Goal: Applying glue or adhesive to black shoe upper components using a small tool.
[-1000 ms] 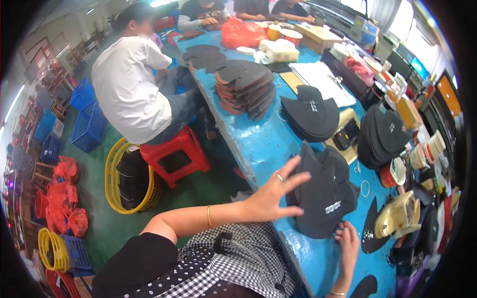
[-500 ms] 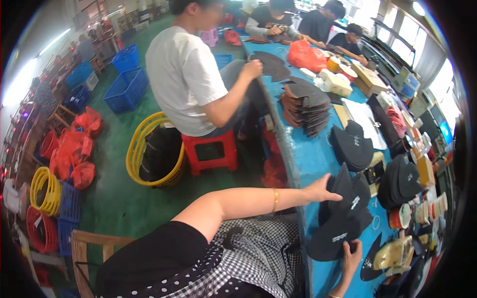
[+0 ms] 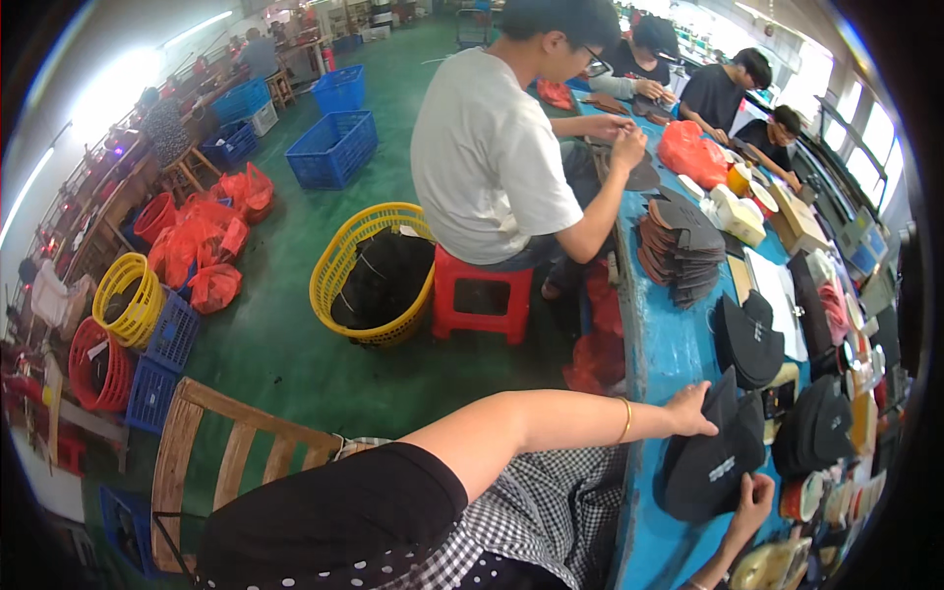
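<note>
- Left hand [image 3: 691,411], person's own: thumb and fingers spread apart, at the far left edge of the black pieces; contact uncertain.
- Right hand [image 3: 754,501], person's own: fingers curled at the near right edge of the same pieces; cannot tell whether they grip or merely touch.
- Black pieces [image 3: 703,487], curved, pale marks on top: lying overlapped between both hands, at the near end of the table.
- Blue table [image 3: 669,356]: worn top, running from near to far on the right.
- Black stack [image 3: 752,342], curved pieces: just beyond the left hand.
- Second black stack [image 3: 814,433]: to the right of the pieces.
- Brown-edged stack [image 3: 678,248], dark pieces: farther along the table.
- Red stool [image 3: 482,295]: left of the table, under a seated co-worker [image 3: 492,157] in a white shirt.
- Yellow basket [image 3: 329,265], dark contents: left of the stool.
</note>
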`<state>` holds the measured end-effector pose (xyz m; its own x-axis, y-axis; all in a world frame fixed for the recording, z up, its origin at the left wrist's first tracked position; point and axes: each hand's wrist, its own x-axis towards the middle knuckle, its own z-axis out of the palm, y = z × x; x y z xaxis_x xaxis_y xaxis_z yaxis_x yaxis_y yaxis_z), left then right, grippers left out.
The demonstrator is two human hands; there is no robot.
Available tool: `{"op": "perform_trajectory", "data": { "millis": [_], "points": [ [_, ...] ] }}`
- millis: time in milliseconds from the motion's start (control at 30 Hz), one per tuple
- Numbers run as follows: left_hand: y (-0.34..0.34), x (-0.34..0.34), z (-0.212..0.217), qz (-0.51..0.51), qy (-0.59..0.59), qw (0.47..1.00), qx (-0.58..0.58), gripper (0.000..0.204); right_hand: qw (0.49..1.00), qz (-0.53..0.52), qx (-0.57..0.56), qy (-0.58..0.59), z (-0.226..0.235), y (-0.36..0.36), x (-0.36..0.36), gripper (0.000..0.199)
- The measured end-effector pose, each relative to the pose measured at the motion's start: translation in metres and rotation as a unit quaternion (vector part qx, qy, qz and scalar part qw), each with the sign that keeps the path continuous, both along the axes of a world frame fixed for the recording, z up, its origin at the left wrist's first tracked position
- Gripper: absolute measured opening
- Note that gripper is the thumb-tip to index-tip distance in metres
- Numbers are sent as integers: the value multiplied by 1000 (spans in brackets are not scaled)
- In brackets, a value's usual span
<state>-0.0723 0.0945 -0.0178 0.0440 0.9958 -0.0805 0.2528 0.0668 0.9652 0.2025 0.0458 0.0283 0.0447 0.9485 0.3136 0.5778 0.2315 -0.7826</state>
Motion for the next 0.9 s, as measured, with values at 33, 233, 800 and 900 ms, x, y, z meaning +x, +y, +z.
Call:
{"op": "perform_trajectory", "data": {
  "millis": [33, 233, 800, 900],
  "points": [
    [0, 2, 5, 0, 2, 1000, 1, 105, 1000, 8, 2, 13, -9, 12, -1, 15],
    [16, 1, -5, 53, -8, 998, -33, 107, 998, -50, 43, 24, -54, 31, -14, 19],
    [-45, 11, 14, 6, -320, 945, -64, 91, 982, -31, -121, 139, -1, -125, -46, 56],
    [-54, 20, 18, -12, -337, 941, 5, 84, 989, -32, -126, 73, -15, -116, -35, 38]
  ]
}}
